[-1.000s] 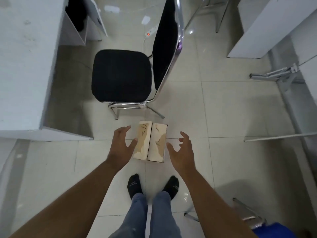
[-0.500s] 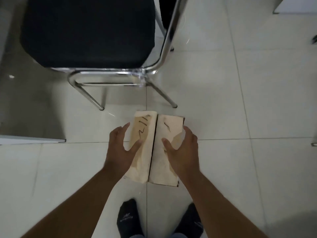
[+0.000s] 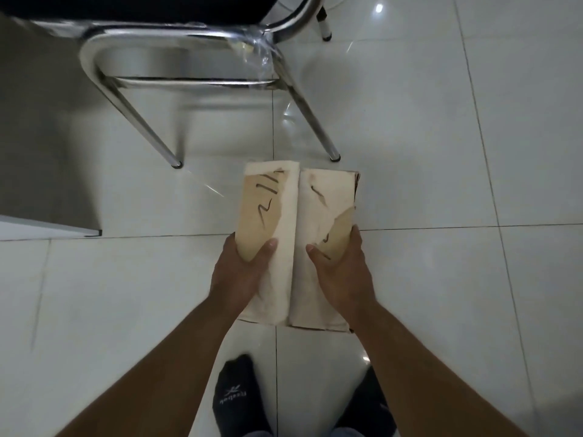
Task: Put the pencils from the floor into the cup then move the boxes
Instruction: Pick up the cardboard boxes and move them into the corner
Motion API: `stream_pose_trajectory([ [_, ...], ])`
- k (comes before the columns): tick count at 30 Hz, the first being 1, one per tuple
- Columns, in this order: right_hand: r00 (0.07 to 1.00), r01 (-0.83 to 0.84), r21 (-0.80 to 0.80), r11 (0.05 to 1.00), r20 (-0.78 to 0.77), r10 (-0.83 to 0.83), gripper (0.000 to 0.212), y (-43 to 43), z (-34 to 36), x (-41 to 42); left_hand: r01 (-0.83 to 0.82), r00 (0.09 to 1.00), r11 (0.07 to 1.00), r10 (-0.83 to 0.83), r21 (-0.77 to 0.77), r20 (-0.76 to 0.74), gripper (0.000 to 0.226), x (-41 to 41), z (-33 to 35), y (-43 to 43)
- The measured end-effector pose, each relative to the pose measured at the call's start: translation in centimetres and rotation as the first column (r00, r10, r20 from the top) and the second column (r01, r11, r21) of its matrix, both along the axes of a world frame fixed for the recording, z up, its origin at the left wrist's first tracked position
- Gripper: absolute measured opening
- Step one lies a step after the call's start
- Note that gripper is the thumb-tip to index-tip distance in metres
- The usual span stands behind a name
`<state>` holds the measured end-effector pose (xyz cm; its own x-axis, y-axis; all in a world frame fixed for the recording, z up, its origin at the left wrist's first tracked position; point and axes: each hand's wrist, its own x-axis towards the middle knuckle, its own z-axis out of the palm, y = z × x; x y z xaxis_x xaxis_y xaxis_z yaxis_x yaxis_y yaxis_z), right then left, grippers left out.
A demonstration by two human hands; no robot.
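Boxes, 2 pcs: left box point(image 3: 268, 222) w/ left hand point(image 3: 241, 272) gripping near end; right box point(image 3: 328, 216) w/ right hand point(image 3: 340, 272) gripping likewise; side by side, touching.

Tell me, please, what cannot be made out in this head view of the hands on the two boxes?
- Fingers of the left hand and right hand: wrapped round the boxes' outer sides, only thumbs show.
- Pencils and cup: outside the frame.
- Chair: seat cut off by the top edge.
- Whether the left box and right box are lifted: cannot tell.
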<state>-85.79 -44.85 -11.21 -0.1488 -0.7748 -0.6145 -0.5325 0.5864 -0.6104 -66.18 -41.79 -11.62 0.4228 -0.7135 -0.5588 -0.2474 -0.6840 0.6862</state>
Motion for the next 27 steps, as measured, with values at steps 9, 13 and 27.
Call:
stream_pose_trajectory([
  [9,1.000,0.024,-0.054,0.998,0.015,-0.023,0.100,-0.1,12.8,-0.1,-0.046,0.998,0.998,0.047,-0.036,0.032,0.077,0.3,12.5,1.0],
  [13,0.998,0.034,-0.103,0.994,0.046,-0.029,0.096,-0.2,20.5,-0.1,-0.054,0.996,0.995,0.059,-0.078,0.065,0.071,0.3,20.2,1.4],
  [27,0.974,-0.222,-0.251,0.942,-0.095,0.204,0.094,0.8,56.3,-1.0,-0.124,0.980,0.984,0.141,-0.126,0.138,0.069,-0.8,55.2,4.5],
])
